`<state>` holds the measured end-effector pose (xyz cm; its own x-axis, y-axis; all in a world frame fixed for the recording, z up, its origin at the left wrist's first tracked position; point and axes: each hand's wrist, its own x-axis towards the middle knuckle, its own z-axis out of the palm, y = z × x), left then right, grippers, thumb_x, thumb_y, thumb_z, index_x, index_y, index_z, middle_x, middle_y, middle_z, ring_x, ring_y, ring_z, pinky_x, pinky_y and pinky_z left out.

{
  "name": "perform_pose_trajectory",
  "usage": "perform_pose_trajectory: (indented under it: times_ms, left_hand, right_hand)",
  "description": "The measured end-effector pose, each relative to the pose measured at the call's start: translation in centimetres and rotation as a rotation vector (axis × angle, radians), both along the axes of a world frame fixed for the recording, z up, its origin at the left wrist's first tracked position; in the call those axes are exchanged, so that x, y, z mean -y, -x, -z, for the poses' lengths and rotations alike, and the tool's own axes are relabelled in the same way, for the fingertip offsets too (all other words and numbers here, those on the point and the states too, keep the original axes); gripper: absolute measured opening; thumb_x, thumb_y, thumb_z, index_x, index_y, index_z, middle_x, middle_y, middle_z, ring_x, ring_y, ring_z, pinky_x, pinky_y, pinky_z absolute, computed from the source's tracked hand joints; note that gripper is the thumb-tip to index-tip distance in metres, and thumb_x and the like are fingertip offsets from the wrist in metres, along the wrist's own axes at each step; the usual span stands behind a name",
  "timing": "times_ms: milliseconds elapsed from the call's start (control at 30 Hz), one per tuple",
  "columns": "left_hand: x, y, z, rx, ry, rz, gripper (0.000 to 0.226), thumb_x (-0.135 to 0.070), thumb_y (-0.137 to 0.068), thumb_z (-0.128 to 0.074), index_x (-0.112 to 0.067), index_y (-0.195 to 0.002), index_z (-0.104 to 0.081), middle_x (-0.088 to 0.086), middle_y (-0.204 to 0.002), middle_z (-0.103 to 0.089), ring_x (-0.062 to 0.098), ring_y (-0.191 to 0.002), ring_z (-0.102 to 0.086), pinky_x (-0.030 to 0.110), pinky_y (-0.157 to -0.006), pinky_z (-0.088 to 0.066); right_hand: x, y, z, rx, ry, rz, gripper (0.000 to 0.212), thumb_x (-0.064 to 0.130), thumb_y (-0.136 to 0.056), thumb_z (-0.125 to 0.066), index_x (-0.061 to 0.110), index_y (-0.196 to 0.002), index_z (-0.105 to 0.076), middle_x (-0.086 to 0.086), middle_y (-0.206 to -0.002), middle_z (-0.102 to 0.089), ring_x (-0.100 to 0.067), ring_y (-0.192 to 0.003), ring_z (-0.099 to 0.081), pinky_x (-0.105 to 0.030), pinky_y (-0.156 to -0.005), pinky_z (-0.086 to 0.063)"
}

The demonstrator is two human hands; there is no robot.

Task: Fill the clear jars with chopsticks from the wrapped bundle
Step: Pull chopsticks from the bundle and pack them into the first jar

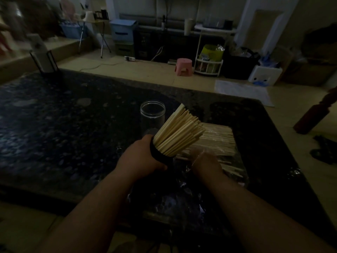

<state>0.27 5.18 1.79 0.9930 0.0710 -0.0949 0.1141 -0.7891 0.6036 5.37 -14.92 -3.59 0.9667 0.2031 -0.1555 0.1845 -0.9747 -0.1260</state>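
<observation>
Left hand grips the chopstick-packed jar, tilted toward two o'clock, likely for loading; right hand rests on the wrapped bundle, its grasp hidden; an empty jar waits at twelve.

No text, label, brand, number or sign is legible anywhere in the dim, blurred head view.
</observation>
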Motion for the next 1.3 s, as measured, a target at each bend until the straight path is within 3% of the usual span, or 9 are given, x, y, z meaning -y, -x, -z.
perform_pose_trajectory:
  times_ms: [133, 633, 767, 1000, 1167, 1300]
  left_hand:
    - [-0.1, 0.0, 0.0, 0.000, 0.002, 0.007, 0.092, -0.038, -0.056, -0.089, -0.028, -0.135, -0.043, -0.004, -0.116, -0.060, 0.012, -0.096, -0.055, 0.030, -0.083, -0.049]
    - [0.1, 0.3, -0.2, 0.004, -0.007, 0.016, 0.091, -0.037, -0.057, -0.088, -0.028, -0.136, -0.042, -0.002, -0.118, -0.060, 0.016, -0.102, -0.058, 0.032, -0.084, -0.050]
    - [0.2, 0.3, -0.3, -0.010, 0.015, 0.013, 0.092, -0.035, -0.058, -0.088, -0.029, -0.137, -0.041, -0.004, -0.118, -0.059, 0.012, -0.097, -0.055, 0.032, -0.085, -0.050]
    - [0.3, 0.2, -0.3, -0.010, 0.008, 0.008, 0.093, -0.036, -0.057, -0.088, -0.028, -0.137, -0.041, -0.003, -0.117, -0.060, 0.014, -0.099, -0.057, 0.032, -0.085, -0.051]
    - [0.2, 0.1, -0.2, -0.006, -0.003, 0.016, 0.092, -0.037, -0.057, -0.088, -0.028, -0.136, -0.042, -0.003, -0.116, -0.060, 0.012, -0.094, -0.055, 0.031, -0.083, -0.050]
    - [0.1, 0.1, -0.2, 0.000, -0.006, 0.015, 0.094, -0.037, -0.056, -0.088, -0.028, -0.137, -0.041, -0.003, -0.117, -0.061, 0.011, -0.093, -0.054, 0.029, -0.080, -0.048]
  right_hand:
    - [0.2, 0.5, 0.4, -0.005, 0.003, 0.032, 0.045, 0.021, -0.097, -0.048, 0.018, -0.141, -0.040, -0.011, -0.140, -0.047, -0.028, -0.126, -0.046, -0.036, -0.104, -0.037]
    - [0.0, 2.4, -0.3, -0.082, -0.154, 0.057, 0.027, 0.030, -0.089, -0.059, 0.019, -0.113, -0.065, -0.007, -0.118, -0.063, -0.025, -0.106, -0.059, -0.028, -0.086, -0.046]
    - [-0.2, 2.3, -0.1, -0.102, -0.230, 0.066, 0.039, 0.027, -0.087, -0.059, 0.027, -0.126, -0.057, -0.006, -0.128, -0.058, -0.026, -0.113, -0.056, -0.029, -0.090, -0.045]
    - [-0.1, 1.3, 0.2, -0.097, -0.150, 0.095, 0.039, 0.026, -0.092, -0.058, 0.019, -0.130, -0.052, -0.010, -0.131, -0.056, -0.028, -0.120, -0.052, -0.034, -0.099, -0.043]
    - [-0.3, 1.2, 0.3, -0.112, 0.004, 0.066, 0.054, 0.037, -0.092, -0.057, 0.016, -0.140, -0.042, -0.011, -0.147, -0.039, -0.031, -0.134, -0.035, -0.037, -0.108, -0.033]
    - [-0.2, 1.6, 0.1, -0.111, 0.024, 0.062, 0.051, 0.038, -0.089, -0.061, 0.016, -0.134, -0.049, -0.010, -0.141, -0.045, -0.029, -0.129, -0.043, -0.037, -0.104, -0.038]
